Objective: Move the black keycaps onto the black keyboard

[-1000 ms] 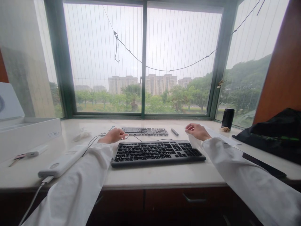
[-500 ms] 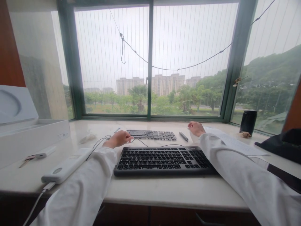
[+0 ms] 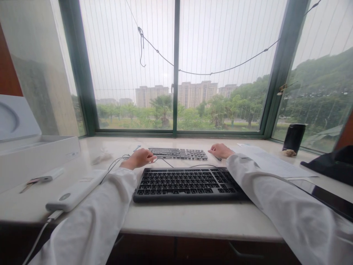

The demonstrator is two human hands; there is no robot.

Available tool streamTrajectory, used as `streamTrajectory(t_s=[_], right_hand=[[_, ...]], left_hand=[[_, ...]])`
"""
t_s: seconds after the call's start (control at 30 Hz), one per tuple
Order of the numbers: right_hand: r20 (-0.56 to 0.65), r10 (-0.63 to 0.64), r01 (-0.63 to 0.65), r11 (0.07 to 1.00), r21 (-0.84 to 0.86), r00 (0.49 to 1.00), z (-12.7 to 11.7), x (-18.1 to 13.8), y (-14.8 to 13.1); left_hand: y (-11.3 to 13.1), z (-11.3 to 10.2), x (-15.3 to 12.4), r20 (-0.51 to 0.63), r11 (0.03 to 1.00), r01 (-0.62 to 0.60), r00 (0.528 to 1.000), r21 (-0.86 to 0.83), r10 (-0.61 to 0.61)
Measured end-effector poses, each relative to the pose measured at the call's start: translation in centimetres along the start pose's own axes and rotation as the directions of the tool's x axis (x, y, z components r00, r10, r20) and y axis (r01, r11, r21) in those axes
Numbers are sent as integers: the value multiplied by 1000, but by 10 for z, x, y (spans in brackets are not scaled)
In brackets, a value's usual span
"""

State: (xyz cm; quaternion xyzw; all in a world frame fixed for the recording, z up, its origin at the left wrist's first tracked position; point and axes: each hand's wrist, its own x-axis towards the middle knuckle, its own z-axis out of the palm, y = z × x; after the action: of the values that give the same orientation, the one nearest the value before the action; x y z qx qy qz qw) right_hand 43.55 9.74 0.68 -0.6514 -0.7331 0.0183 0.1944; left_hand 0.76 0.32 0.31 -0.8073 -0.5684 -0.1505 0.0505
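A black keyboard (image 3: 179, 184) with bare key positions lies flat in front of me, between my two sleeves. Behind it, a block of loose dark keycaps (image 3: 179, 154) is laid out in rows. My left hand (image 3: 140, 158) is at the left end of those rows, fingers curled together; whatever they may hold is hidden. Beyond the keyboard's right end, my right hand (image 3: 220, 150) is bent down beside the right end of the keycaps, its fingers drawn in. A small dark stick-like tool (image 3: 219, 159) shows only in part beneath that hand; I cannot tell whether the fingers grip it.
A white power bank (image 3: 74, 191) with a cable lies left, near keys (image 3: 30, 181) and an open white box (image 3: 41, 156). To the right are paper sheets (image 3: 278, 162), a phone (image 3: 325, 197), a black can (image 3: 293, 139) and a black cloth-like item (image 3: 331, 165). Windows stand behind.
My right hand has moved left, from beside the sheets to over the dark stick-like tool. My left hand stays near the keycaps' left end. The view has tilted slightly down.
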Motion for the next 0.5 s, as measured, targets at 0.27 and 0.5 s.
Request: streamTrajectory(t_s=[0.27,0.5], right_hand=[[163,66,-62,998,-29,984,6,9,-26],[276,173,-167,985,-44,946,10,12,-35]], left_hand=[[0,0,0,0,1000,10,1000,-20,-9],[0,0,-1,0,1000,0,1000,-16,0]])
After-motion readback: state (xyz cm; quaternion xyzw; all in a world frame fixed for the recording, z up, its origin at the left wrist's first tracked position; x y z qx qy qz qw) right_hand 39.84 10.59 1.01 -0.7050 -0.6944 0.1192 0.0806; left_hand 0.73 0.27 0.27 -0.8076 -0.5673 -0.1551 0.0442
